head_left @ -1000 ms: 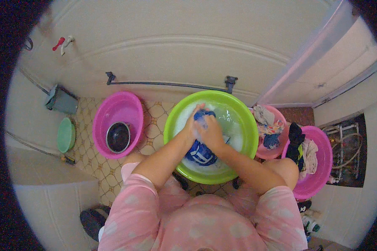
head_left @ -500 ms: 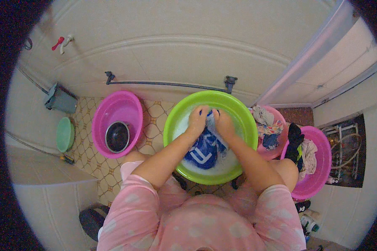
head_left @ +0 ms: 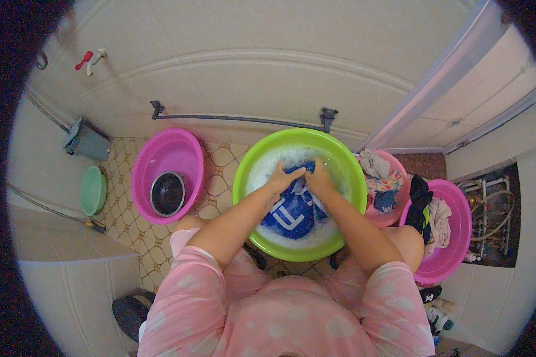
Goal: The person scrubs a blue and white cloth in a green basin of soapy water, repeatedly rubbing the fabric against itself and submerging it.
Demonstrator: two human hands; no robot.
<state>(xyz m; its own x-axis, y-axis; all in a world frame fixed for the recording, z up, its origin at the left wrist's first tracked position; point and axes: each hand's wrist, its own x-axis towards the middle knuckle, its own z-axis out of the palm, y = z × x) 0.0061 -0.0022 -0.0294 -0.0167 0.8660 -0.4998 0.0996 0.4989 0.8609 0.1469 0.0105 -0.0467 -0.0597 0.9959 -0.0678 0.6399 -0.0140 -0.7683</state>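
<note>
A: Where is the blue cloth lying?

B: It is lying in the foamy water of the green basin. Its upper end is sitting between both hands, and its long side is running from there toward the person's body.

A: Which hand is nearer?

B: Both are touching it. The right hand is holding the upper end; the left hand is spreading its thumb across, but I cannot tell if it is gripping.

A: What is differing from one second ago?

B: The hands are standing apart now, not pressing together, and the cloth is showing more white stripes.
</note>
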